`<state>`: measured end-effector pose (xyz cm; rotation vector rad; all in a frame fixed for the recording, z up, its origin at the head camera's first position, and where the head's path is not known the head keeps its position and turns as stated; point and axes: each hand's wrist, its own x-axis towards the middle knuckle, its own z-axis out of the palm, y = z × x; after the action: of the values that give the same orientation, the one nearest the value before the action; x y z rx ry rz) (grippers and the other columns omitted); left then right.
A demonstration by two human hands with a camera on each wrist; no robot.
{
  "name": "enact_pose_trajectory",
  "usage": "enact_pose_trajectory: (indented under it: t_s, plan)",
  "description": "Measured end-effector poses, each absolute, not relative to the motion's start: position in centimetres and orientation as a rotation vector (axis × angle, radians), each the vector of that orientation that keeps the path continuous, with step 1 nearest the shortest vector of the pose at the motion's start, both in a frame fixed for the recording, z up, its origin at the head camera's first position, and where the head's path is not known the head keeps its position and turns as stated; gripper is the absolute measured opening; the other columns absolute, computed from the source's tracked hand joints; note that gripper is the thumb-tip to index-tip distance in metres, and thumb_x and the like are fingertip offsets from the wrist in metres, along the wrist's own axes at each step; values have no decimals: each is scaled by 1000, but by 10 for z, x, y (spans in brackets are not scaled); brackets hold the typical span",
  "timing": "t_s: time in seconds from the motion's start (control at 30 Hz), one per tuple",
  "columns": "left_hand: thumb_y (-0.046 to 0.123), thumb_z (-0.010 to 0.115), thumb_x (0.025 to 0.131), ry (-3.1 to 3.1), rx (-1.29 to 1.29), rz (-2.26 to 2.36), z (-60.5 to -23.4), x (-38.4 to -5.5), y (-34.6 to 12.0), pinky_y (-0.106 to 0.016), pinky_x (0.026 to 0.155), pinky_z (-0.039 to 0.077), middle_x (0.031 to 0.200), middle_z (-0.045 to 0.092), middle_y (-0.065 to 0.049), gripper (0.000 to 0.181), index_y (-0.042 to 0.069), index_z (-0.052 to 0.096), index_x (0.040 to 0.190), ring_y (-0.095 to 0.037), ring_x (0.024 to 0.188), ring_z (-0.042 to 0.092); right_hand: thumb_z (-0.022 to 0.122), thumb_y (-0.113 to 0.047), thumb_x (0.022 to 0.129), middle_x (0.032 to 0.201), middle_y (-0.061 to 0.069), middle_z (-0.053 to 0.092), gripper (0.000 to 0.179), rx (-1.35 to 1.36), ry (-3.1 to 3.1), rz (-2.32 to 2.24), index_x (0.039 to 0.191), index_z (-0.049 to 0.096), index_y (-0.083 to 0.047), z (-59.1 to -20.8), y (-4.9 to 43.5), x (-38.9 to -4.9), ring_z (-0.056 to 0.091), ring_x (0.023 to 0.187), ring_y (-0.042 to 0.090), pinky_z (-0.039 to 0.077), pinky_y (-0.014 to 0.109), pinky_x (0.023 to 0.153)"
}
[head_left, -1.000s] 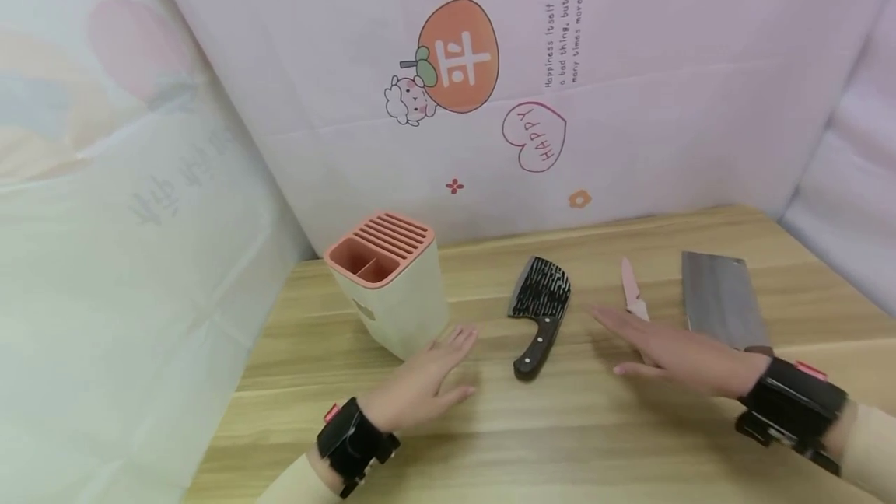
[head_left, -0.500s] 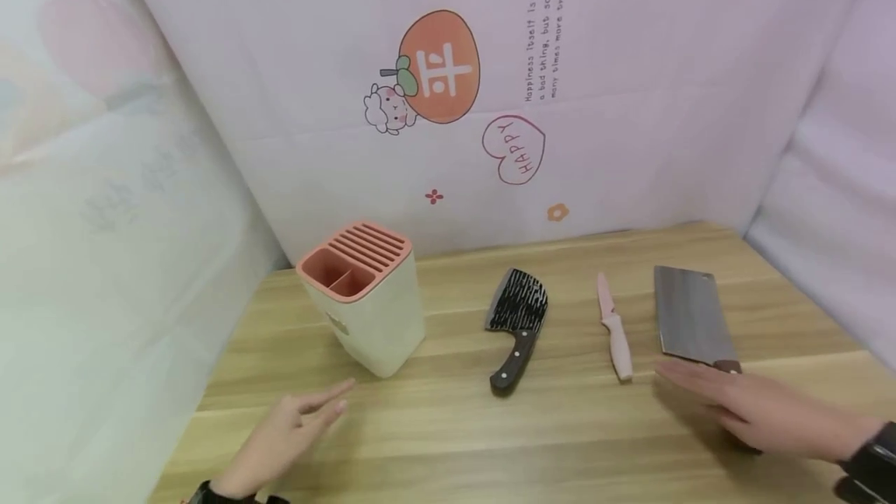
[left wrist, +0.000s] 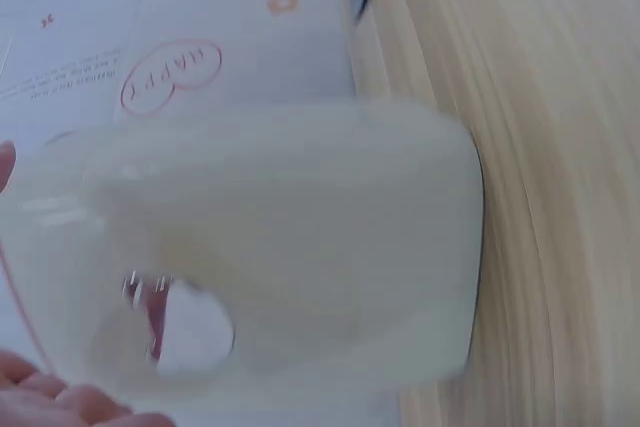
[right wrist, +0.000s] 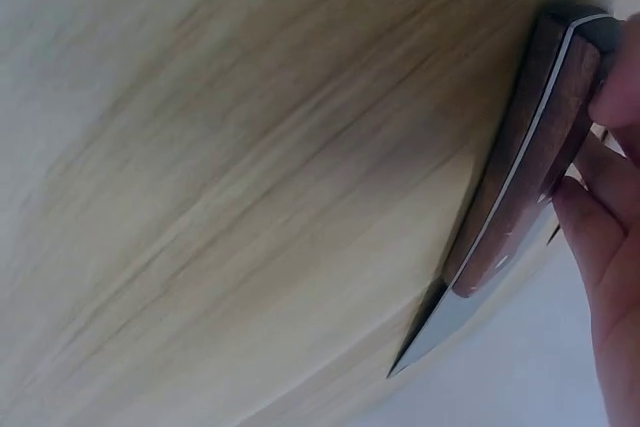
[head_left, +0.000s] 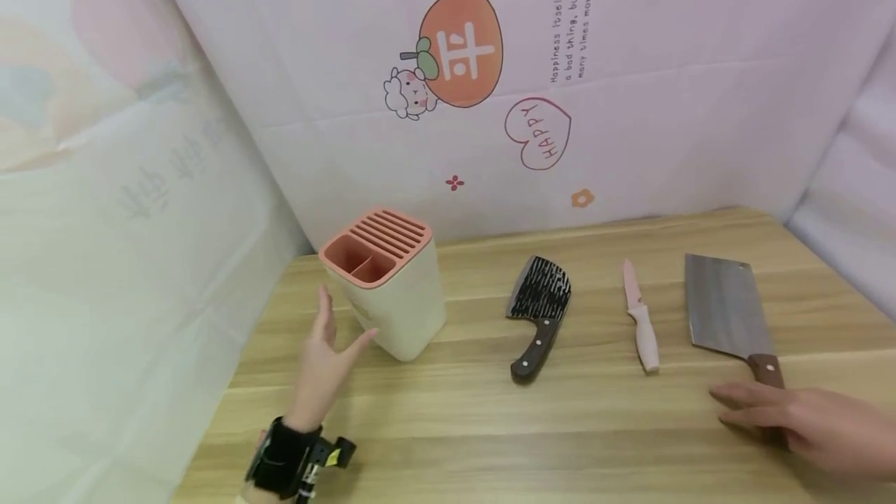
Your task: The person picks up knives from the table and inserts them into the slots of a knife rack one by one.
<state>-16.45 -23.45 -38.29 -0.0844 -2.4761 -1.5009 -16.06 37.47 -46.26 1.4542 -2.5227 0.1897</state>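
In the head view, my left hand (head_left: 325,356) is beside the front left of a cream knife holder (head_left: 406,309), thumb and fingers spread apart. The holder has a pink slotted top and stands upright; in the left wrist view its pale body (left wrist: 330,237) fills the middle, with fingers (left wrist: 70,402) at the left edge. My right hand (head_left: 819,422) is over the brown handle of a broad cleaver (head_left: 728,306) lying flat at the right. In the right wrist view, the fingers lie right by the wooden handle (right wrist: 525,157), not visibly wrapped round it.
Left of the cleaver lies a small pink-bladed knife (head_left: 640,317). A dark-patterned cleaver (head_left: 539,317) with a curved black handle lies between it and the holder. A printed cloth (head_left: 630,123) hangs behind the wooden table (head_left: 490,442).
My left hand has moved from the table's front to the left of the holder, its fingers spreading. My right hand has shifted rightward past the pink knife to the broad cleaver's handle.
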Motion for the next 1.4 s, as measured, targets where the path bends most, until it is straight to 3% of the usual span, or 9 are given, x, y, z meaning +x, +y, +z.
enact_pose_trajectory:
  t_s: [0.13,0.37,0.43,0.53,0.67,1.0,1.2,1.3,1.4]
  plan:
    - [27,76,86,-2335,-43,-1661,-391,-175,-213,-42,117,12,158,-11,8,108,28,-9,152,-13,142,1,75,8,56,136,-8,54,76,1520,-2566,193,123,65,-26,-468,389,-163,55,111,8,37,1,81]
    - [20,82,79,-2125,-15,-1715,-399,-185,-191,-40,118,9,158,-14,8,119,26,-12,152,-4,141,-3,77,-17,72,150,-9,35,67,1600,-2450,25,135,55,-21,-472,400,-168,4,139,-4,13,6,107]
    - [15,83,78,-2081,-12,-1716,-396,-186,-186,-39,118,9,157,-15,8,121,24,-12,152,-4,142,-3,69,-23,79,153,-9,29,58,1600,-2371,-13,135,55,-19,-472,398,-170,5,141,0,3,8,109]
    - [7,83,76,-2023,-36,-1714,-389,-187,-178,-38,118,9,159,-14,4,123,18,-12,153,-7,143,-3,49,-30,97,154,-11,27,38,1571,-2276,-43,132,58,-17,-473,394,-174,14,141,2,6,11,111]
    - [3,81,77,-1984,-67,-1710,-379,-183,-169,-39,117,10,159,-14,-1,119,12,-12,153,-9,143,-2,21,-33,108,155,-13,25,47,1559,-2215,-36,129,60,-17,-474,392,-179,19,139,0,9,10,110]
    - [3,71,87,-1913,-127,-1735,-378,-183,-168,-44,117,13,159,-13,-9,103,4,-9,152,-15,144,5,19,-29,109,151,-13,31,49,1571,-2087,87,110,66,-15,-476,390,-183,24,136,-2,16,7,107]
    - [10,75,86,-1984,-45,-1671,-378,-183,-163,-43,117,10,159,-13,-5,107,7,-8,153,-9,142,-5,23,-28,109,154,-7,30,41,1562,-2019,121,141,46,-19,-469,387,-184,27,138,5,19,12,110]
    - [10,76,84,-1984,-22,-1649,-378,-183,-162,-44,117,10,159,-13,-4,108,7,-7,153,-9,142,-5,24,-28,109,153,-5,32,41,1532,-2004,154,146,40,-18,-463,385,-184,29,137,7,21,12,109]
    - [8,77,83,-1969,-18,-1632,-378,-186,-163,-45,117,9,159,-14,-6,109,6,-7,153,-10,142,-7,26,-29,109,152,-3,34,40,1514,-2007,179,139,50,-16,-456,386,-184,31,137,8,23,12,108]
